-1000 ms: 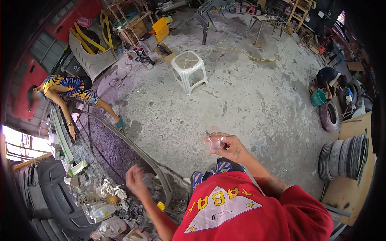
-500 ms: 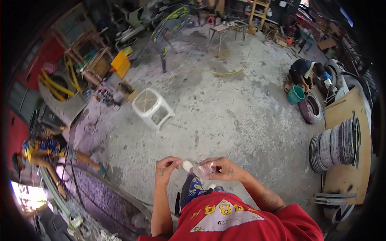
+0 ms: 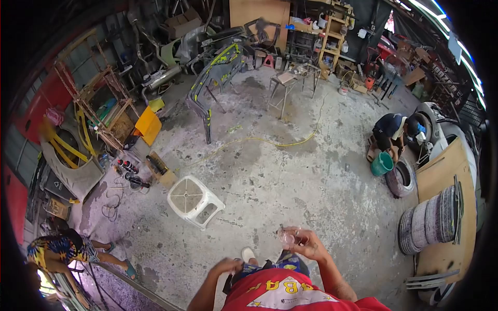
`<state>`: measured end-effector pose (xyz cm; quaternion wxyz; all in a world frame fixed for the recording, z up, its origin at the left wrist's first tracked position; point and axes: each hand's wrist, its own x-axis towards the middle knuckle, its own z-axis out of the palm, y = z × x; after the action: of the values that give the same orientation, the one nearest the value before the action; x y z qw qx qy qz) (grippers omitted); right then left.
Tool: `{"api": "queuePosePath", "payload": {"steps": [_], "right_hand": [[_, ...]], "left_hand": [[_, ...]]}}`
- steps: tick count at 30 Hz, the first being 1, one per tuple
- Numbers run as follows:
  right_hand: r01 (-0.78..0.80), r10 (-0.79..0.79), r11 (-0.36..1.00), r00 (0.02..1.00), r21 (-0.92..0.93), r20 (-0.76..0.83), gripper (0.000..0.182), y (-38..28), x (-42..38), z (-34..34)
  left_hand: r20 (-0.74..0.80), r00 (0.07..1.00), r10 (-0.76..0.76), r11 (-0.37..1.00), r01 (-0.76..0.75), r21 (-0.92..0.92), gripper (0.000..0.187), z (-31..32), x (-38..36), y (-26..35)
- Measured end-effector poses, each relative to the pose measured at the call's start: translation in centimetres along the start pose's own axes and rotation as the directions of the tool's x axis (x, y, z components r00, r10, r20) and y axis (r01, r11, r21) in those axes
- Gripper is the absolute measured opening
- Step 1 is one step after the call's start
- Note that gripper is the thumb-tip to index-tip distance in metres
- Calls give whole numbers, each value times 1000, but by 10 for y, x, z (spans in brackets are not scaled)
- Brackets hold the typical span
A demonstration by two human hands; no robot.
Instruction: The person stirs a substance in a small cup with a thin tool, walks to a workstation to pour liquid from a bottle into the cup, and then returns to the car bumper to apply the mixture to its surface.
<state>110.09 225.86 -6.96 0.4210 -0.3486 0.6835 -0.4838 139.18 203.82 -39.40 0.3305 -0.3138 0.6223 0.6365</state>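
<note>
My right hand (image 3: 308, 245) is wrapped round a small clear container (image 3: 288, 237), held out in front of my red shirt (image 3: 285, 291). What the container holds is too small to tell. My left hand (image 3: 227, 266) is low, near my waist and the dark blue patterned shorts; its fingers are bent together, and anything in them is hidden. A white plastic stool (image 3: 207, 203) stands on the floor beyond my hands.
A person (image 3: 390, 133) crouches at the right by a green bucket (image 3: 382, 164) and a tire (image 3: 401, 179). Stacked tires (image 3: 426, 220) stand nearer. Another person (image 3: 62, 250) bends at the lower left. A yellow hose (image 3: 282, 144) crosses the floor.
The view has tilted up. My hands have moved apart; my left hand has dropped to my waist, while my right hand still holds the clear container.
</note>
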Motion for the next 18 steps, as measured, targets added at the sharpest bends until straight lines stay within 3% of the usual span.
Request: {"api": "queuePosePath", "payload": {"steps": [2,3,4,5,6,7,9,10,15,18], "right_hand": [[-5,5,1000,999,13,44,43,-5,50,-9],[1,-2,1000,999,25,48,43,-3,80,-14],[118,-121,992,988,40,91,43,0,108,-18],[232,-238,971,962,58,137,42,-1,135,-24],[234,-238,971,955,46,178,38,-16,161,-31],[240,-244,970,949,46,197,38,-17,189,-39],[115,-115,993,935,20,336,34,-15,246,-58],[191,-197,980,910,52,364,33,-29,274,-67],[244,-256,966,848,85,463,32,-38,418,-120],[229,-284,959,767,167,576,33,-65,502,-155]], "left_hand": [[-182,924,336,935,-350,-51,47,-51,-24,92],[-221,883,415,905,-425,3,41,-74,-40,153],[-254,833,491,868,-494,56,37,-93,-56,211],[-230,810,540,823,-565,-57,37,-109,-68,257],[-218,775,593,758,-629,-172,37,-126,-72,293],[-238,771,591,755,-632,-173,37,-145,-67,319],[-117,690,714,660,-719,-217,41,-181,-51,361],[-124,658,742,620,-745,-245,38,-199,-42,379],[-230,651,724,611,-759,-224,31,-285,9,442],[-342,589,732,532,-808,-252,31,-333,38,474]]}}
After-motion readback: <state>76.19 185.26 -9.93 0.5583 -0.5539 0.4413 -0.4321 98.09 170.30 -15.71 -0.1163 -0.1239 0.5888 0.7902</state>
